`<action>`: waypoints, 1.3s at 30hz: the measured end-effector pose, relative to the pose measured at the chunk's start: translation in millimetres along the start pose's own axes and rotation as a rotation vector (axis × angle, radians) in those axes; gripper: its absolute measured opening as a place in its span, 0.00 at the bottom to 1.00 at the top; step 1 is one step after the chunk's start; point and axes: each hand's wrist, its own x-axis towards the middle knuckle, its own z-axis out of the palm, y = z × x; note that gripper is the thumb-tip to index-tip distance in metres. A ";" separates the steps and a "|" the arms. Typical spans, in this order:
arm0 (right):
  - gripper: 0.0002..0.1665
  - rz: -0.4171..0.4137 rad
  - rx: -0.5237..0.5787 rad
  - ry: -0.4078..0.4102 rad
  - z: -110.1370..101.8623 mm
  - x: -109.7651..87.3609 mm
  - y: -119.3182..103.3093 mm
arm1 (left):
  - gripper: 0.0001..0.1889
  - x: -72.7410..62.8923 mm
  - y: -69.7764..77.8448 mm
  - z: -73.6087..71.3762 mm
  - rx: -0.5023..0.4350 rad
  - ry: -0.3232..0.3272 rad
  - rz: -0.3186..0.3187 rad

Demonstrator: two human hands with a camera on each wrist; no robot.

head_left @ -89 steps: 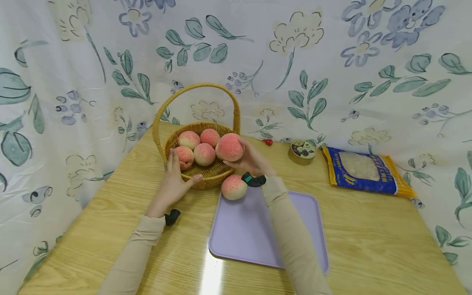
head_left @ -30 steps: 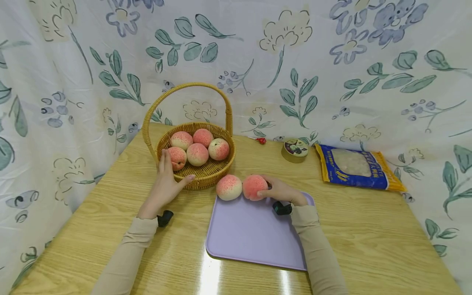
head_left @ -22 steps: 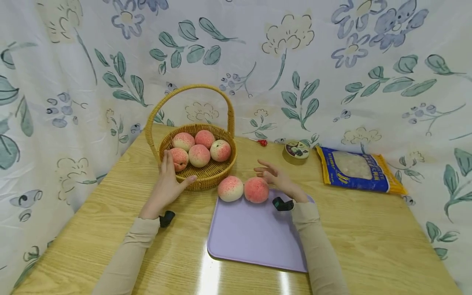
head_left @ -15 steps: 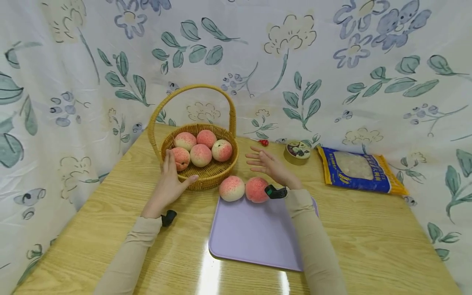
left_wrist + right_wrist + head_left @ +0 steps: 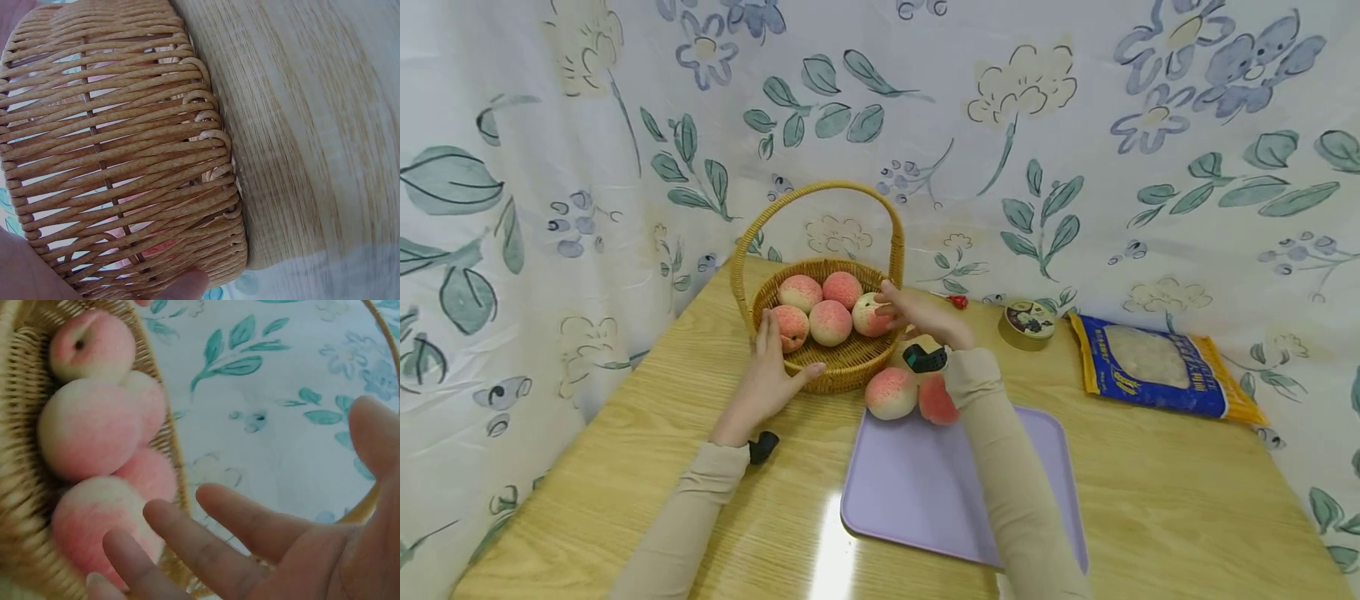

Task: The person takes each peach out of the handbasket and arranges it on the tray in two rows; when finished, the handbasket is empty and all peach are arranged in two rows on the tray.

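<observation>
A wicker basket [image 5: 850,382] with a tall handle holds several peaches [image 5: 831,323]. My left hand [image 5: 760,392] rests on its near left side with fingers straight and thumb spread; in the left wrist view, fingertips touch the woven wall [image 5: 125,144]. My right hand [image 5: 931,318] reaches over the basket's right rim, its fingertips overlapping the rightmost peach [image 5: 867,317]. In the right wrist view, its fingers [image 5: 206,550] are spread apart beside the nearest peach [image 5: 103,525], gripping nothing. Two more peaches, one pale pink [image 5: 891,393] and one redder [image 5: 937,402], sit side by side at the tray's back left; my right forearm partly covers the redder one.
The lilac tray [image 5: 917,483] lies in front of the basket, partly under the right sleeve. Behind stand a round tin [image 5: 1028,323] and a small red flower [image 5: 957,301]. A blue and yellow bag [image 5: 1165,365] lies at the right. A floral curtain [image 5: 970,125] backs the wooden table.
My right hand carried the redder peach from the basket to the tray, let it go, then moved back up and left to the basket. The left hand has stayed at the basket; the head view shifted slightly.
</observation>
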 end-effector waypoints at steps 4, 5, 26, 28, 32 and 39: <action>0.40 -0.021 0.057 -0.019 0.3 8.6 -10.0 | 0.62 0.9 2.7 1.6 -0.002 0.006 0.005; 0.41 -0.026 0.096 -0.036 1.4 12.1 -10.5 | 0.62 1.0 3.1 2.0 -0.002 0.008 0.008; 0.42 0.034 -0.390 -0.168 31.1 59.2 15.7 | 0.61 -4.9 11.4 15.7 -0.027 0.012 0.037; 0.43 0.014 -0.471 -0.161 31.4 60.1 13.5 | 0.60 -5.0 9.8 13.8 -0.021 0.023 0.038; 0.45 0.006 -0.578 -0.170 34.8 59.6 6.0 | 0.60 -4.5 7.8 9.3 -0.021 0.030 0.037; 0.46 0.012 -0.584 -0.220 46.7 65.3 5.5 | 0.60 -4.3 3.1 5.5 -0.009 0.046 0.021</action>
